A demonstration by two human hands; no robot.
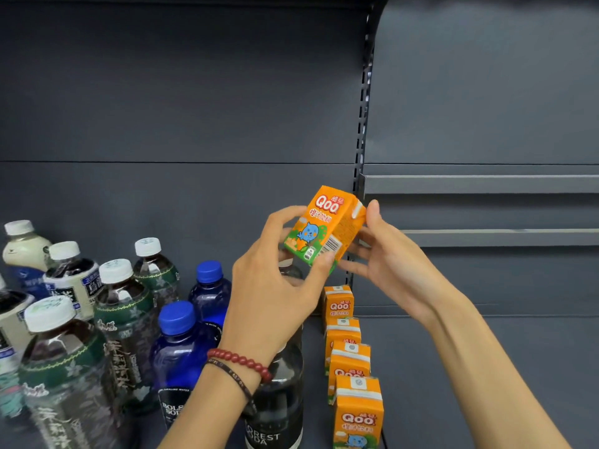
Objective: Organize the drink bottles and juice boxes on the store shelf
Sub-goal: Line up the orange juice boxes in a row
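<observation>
An orange Qoo juice box (327,223) is held tilted in the air above the shelf. My left hand (275,280) grips its lower left side, thumb and fingers curled round it. My right hand (385,254) holds its right side, thumb up by the white straw. Below, a row of several more orange Qoo juice boxes (350,361) runs front to back on the dark shelf (453,367). Left of it stand blue bottles (181,348), dark tea bottles (126,306) with white caps, and black soda bottles (278,400) partly hidden by my left arm.
A milky bottle (24,251) and a white-labelled bottle (73,280) stand at the far left. A slotted upright post (363,140) divides the shelf bays. The right bay has grey rails (486,184) on its back wall and bare shelf floor.
</observation>
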